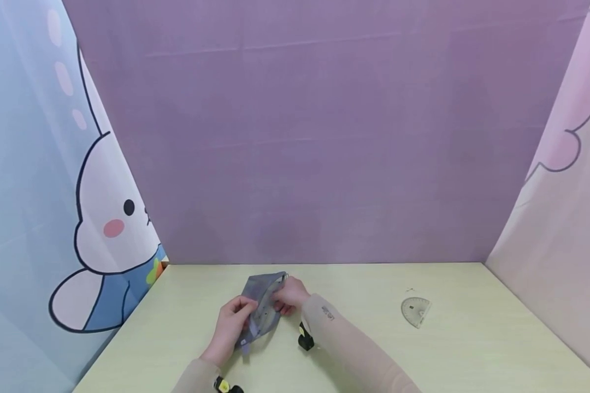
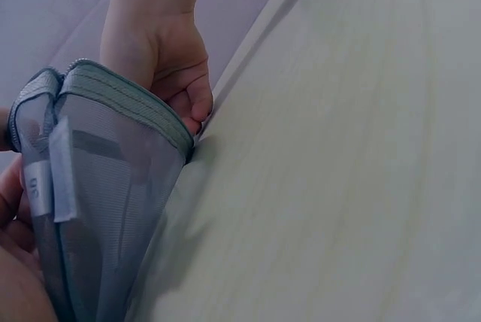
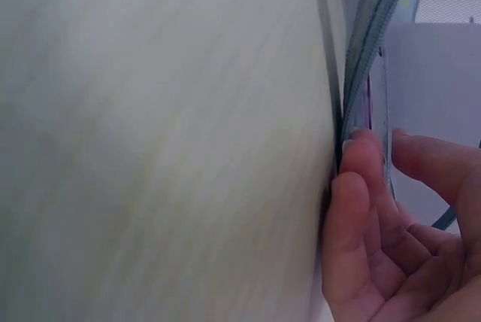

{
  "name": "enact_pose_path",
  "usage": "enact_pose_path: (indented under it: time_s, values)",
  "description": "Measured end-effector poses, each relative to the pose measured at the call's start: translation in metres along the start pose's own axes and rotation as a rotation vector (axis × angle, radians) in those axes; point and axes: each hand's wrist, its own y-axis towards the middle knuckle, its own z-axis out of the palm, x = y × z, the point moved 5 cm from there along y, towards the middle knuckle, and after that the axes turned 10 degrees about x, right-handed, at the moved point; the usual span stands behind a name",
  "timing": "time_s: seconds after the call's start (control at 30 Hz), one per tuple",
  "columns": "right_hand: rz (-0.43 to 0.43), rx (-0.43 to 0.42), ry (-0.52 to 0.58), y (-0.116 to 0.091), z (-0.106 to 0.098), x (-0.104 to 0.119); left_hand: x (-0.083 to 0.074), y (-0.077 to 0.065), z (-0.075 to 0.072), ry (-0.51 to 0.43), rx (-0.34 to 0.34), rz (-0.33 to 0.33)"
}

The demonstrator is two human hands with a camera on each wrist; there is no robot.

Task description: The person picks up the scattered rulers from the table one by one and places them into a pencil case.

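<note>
A grey-blue mesh zip pouch (image 1: 264,311) is held tilted above the pale table, its zipped mouth spread apart. My left hand (image 1: 231,326) grips the pouch on its left side, thumb on top; part of this hand shows at the lower left of the left wrist view. My right hand (image 1: 292,295) has curled fingers at the right edge of the mouth, pinching there beside the zip (image 3: 370,32). A thin clear edge (image 3: 388,111) runs down between thumb and fingers; what it belongs to is unclear. Pale fabric tabs (image 2: 63,168) hang from the pouch.
A clear protractor (image 1: 415,311) lies on the right part of the table (image 1: 354,295). A purple curtain (image 1: 324,136) stands behind the table's far edge, with printed cloth (image 1: 113,180) at the left side and pale cloth at the right.
</note>
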Motion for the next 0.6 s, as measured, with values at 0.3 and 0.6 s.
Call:
enact_pose_path:
  time_s: [0.3, 0.6]
  values:
    - [-0.025, -0.023, -0.144, 0.0054, 0.0024, 0.0033, 0.002, 0.0031, 0.0, 0.007, 0.004, 0.006]
    - [-0.06, -0.02, -0.135, 0.0037, 0.0004, 0.007, 0.0054, 0.0032, -0.0018, 0.017, -0.004, 0.017]
